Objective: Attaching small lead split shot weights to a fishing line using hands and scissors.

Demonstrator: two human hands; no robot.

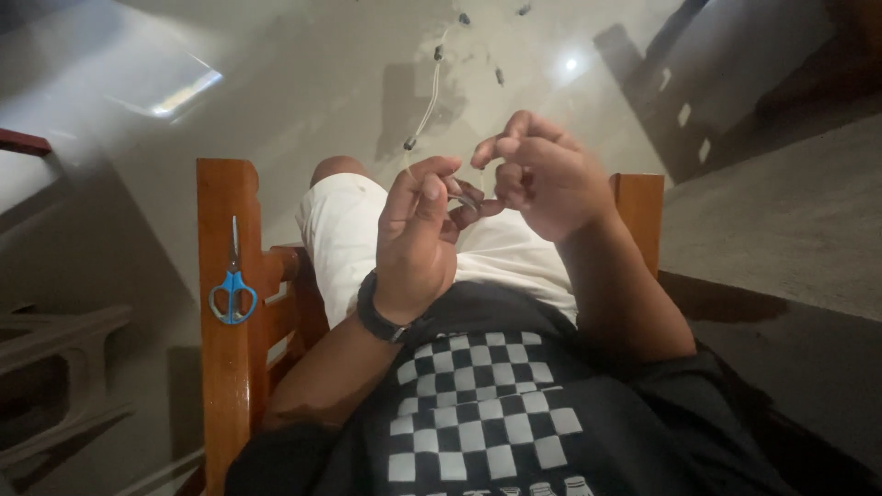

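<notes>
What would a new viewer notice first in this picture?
First, the two hands raised in the middle: the left hand and right hand pinch a thin pale cord that runs up with small dark beads on it. Next, the blue-handled scissors lying on the wooden armrest at the left.

Dim, glare on glossy floor (570, 64)

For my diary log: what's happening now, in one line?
left hand: pinching thin cord | right hand: pinching cord | scissors: on chair arm
</notes>
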